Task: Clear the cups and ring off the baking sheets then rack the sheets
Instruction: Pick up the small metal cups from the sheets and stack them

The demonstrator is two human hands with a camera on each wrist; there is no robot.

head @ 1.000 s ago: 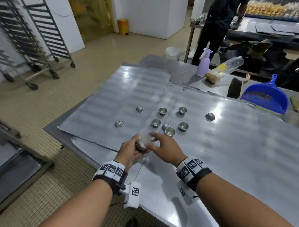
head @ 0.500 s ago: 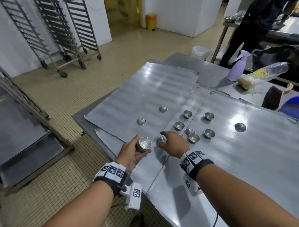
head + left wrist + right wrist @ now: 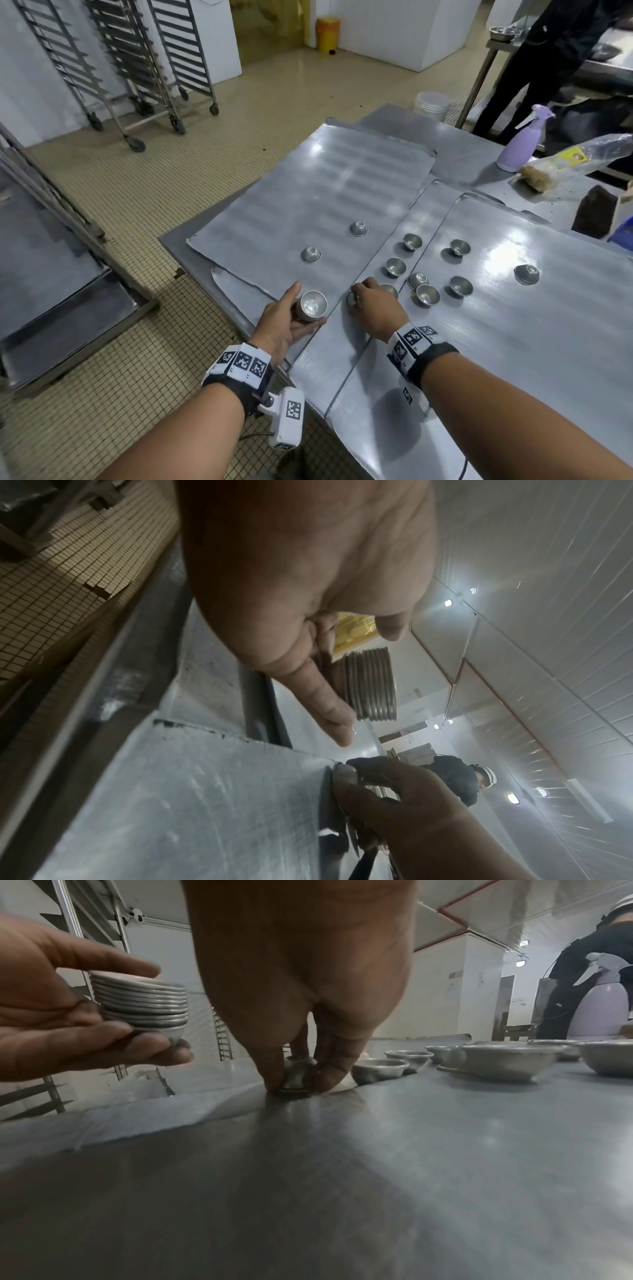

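While my left hand keeps the nested stack of metal cups cradled between thumb and fingers just off the near-left edge of the table, my right hand has left that stack, where it was a second ago, and dropped onto the narrow middle baking sheet. Its fingertips are now pinched together around an upside-down cup whose rim is flat on the metal, so the previous cup is stacked and the next pick has begun. About nine more loose cups sit farther off: two inverted on the far-left sheet, the others across the middle and right sheet, one tipped against its neighbour. I cannot make out the ring. Clearing looks perhaps halfway done, and the wheeled tray racks wait empty far left across the floor.
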